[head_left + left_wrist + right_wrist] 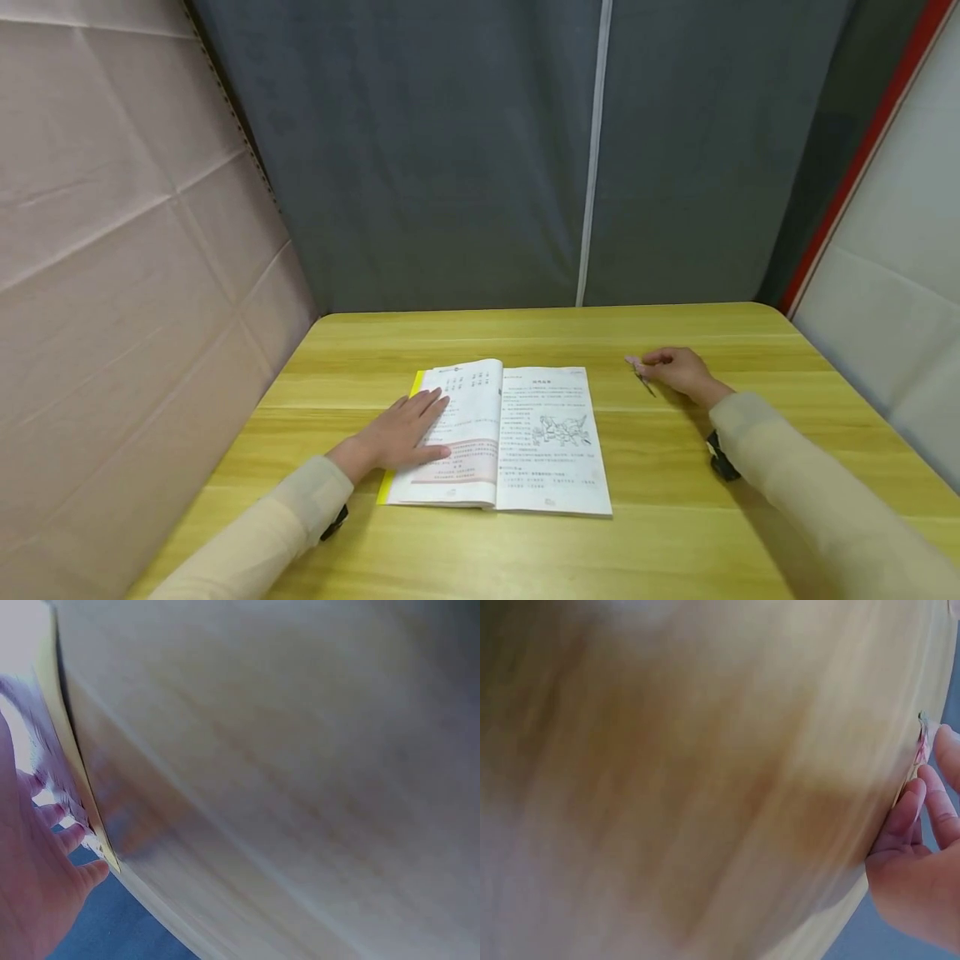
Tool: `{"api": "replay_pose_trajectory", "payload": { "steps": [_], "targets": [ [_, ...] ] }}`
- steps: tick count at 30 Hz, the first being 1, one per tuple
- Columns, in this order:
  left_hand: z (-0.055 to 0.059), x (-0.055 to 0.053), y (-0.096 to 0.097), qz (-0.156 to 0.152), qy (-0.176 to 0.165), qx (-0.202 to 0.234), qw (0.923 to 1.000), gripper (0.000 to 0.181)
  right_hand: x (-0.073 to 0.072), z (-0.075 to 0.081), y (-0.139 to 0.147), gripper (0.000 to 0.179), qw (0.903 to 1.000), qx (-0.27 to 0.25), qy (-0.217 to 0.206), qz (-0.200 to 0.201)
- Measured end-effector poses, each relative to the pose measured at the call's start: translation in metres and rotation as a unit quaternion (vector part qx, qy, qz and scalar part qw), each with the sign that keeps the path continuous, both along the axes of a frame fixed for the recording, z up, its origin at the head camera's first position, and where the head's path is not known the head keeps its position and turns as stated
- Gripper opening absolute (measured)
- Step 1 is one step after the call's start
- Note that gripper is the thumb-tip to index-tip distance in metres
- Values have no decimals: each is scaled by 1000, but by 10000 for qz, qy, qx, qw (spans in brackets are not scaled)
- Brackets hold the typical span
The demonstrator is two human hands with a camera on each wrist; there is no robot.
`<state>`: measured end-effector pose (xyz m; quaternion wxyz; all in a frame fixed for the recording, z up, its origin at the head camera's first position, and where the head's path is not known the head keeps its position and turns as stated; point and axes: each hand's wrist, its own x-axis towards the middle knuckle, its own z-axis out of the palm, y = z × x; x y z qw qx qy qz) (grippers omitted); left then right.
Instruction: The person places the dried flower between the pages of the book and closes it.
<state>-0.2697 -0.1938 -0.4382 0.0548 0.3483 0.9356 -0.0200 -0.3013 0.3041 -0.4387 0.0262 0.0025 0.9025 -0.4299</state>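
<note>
An open book (555,492) with printed pages lies on the table, its yellow cover edge showing at the left. My left hand (405,429) rests on the left page with its fingers straight and spread. In the left wrist view the same hand (37,855) lies along the book's edge. To the right of the book, my right hand (678,372) pinches a small pale pink piece (633,361) with a thin dark stem, of a kind too small to make out. The right wrist view shows pink and green on that piece (922,742), beside the curled fingers (904,810).
The yellow wood-grain table (480,567) has rounded far corners. A dark grey curtain (450,167) hangs behind it. Pale cloth walls (135,250) stand at both sides, with a red strip (862,158) on the right. Dark devices (722,457) sit on both wrists.
</note>
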Motion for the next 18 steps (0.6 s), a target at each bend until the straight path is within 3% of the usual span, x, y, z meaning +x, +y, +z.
{"api": "replay_pose_trajectory", "payload": {
  "steps": [7,18],
  "targets": [
    [1,0,0,4,-27,13,10000,97,-1,-3,-6,47,9988,433,180,-138],
    [2,2,1,5,-57,0,10000,95,1,-4,-9,38,9989,365,195,-230]
  ]
}}
